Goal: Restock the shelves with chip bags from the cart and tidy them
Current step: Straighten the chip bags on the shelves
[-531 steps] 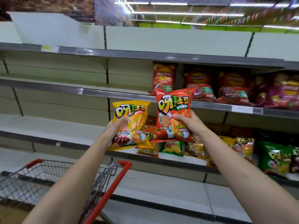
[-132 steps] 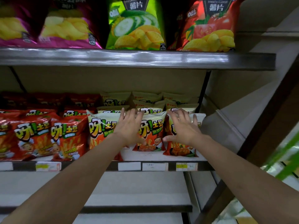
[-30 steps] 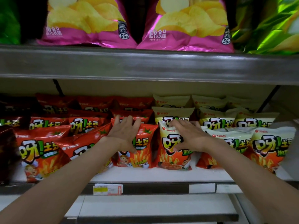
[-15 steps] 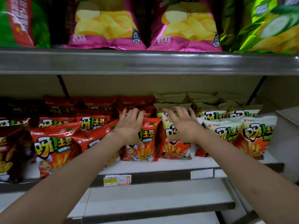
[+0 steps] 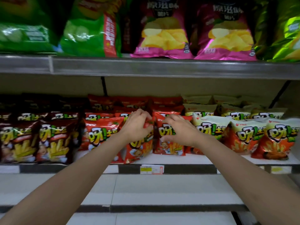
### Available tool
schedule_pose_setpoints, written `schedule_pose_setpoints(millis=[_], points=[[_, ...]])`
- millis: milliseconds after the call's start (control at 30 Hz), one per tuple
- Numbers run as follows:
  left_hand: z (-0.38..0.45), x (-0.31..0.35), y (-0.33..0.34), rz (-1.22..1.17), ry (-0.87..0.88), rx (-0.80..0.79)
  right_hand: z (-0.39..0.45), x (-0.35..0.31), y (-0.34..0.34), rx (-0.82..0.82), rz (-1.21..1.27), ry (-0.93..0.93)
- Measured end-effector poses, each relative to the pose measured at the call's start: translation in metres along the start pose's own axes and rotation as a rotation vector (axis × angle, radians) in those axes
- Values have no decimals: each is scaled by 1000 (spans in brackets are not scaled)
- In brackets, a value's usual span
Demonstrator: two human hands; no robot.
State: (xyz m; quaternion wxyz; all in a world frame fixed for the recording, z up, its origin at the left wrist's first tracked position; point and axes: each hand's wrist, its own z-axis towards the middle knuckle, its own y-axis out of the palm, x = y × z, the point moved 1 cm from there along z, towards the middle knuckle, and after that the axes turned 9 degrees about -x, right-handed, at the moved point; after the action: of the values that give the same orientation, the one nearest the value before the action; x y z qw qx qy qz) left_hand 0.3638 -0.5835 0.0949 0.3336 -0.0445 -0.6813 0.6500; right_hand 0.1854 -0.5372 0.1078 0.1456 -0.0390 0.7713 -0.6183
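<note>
Head view: the left hand point(image 5: 137, 127) curls its fingers over the crinkled top seam of a red chip bag point(image 5: 139, 148), its grip clamped there. The right hand point(image 5: 179, 132) pinches the neighbouring red bag point(image 5: 168, 146) between thumb and bent fingers. Both glossy foil pouches stand upright, long axis vertical, printed fronts facing out, at the front of the middle shelf point(image 5: 186, 159). Dark brown bags point(image 5: 52, 140) stand to the left, cream-topped bags point(image 5: 243, 135) to the right. Puffy pink bags point(image 5: 164, 30) and green ones point(image 5: 87, 30) fill the metal-edged shelf above.
</note>
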Motion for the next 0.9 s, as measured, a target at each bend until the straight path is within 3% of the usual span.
schedule_pose_setpoints(millis=[267, 433, 533, 633, 800, 900], points=[[4, -96, -63, -183, -289, 72, 78, -51, -6, 55, 149, -19], [16, -151, -89, -64, -463, -202, 137, -66, -5, 47, 184, 107], [30, -179, -93, -48, -466, -364, 166, -70, -2, 17, 163, 143], [42, -203, -93, -77, -476, -430, 189, -76, 2, -30, 138, 181], [55, -227, -76, -18, -482, -671, 212, -81, 12, -225, 94, 239], [58, -237, -67, -13, -446, -705, 216, -84, 13, -266, 39, 252]])
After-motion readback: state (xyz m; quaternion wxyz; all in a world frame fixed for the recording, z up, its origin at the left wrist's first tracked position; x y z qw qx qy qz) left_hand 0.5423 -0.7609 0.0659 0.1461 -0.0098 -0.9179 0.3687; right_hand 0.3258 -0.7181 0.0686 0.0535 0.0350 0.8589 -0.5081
